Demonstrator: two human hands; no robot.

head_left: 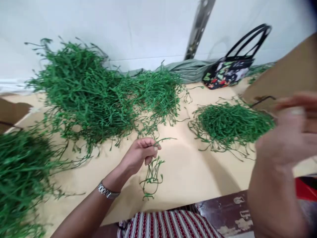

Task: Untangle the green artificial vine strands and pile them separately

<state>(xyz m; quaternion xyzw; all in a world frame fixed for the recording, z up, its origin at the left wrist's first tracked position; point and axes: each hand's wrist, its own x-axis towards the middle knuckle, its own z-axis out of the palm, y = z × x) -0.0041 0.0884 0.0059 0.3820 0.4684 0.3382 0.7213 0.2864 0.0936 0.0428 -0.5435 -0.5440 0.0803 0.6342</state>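
My left hand (141, 153), with a metal watch on its wrist, pinches a thin green stem (167, 139) between thumb and fingers above the table. Just below it lies a small loose group of green stems (152, 178), some curled. My right hand (292, 132) is raised at the right edge, close to the camera and blurred by motion. Its fingers look bent, but whether they hold anything is unclear. Beyond it, a pile of green stems (232, 122) rests on the table. A larger heap of branched green stems (86, 89) stands behind my left hand.
The table (183, 172) has a pale covering. Another green heap (22, 178) fills the near left, and a smaller one (158, 92) sits at the back. A floral bag (228, 72) stands by the white wall. Brown cardboard (287, 69) leans at the right.
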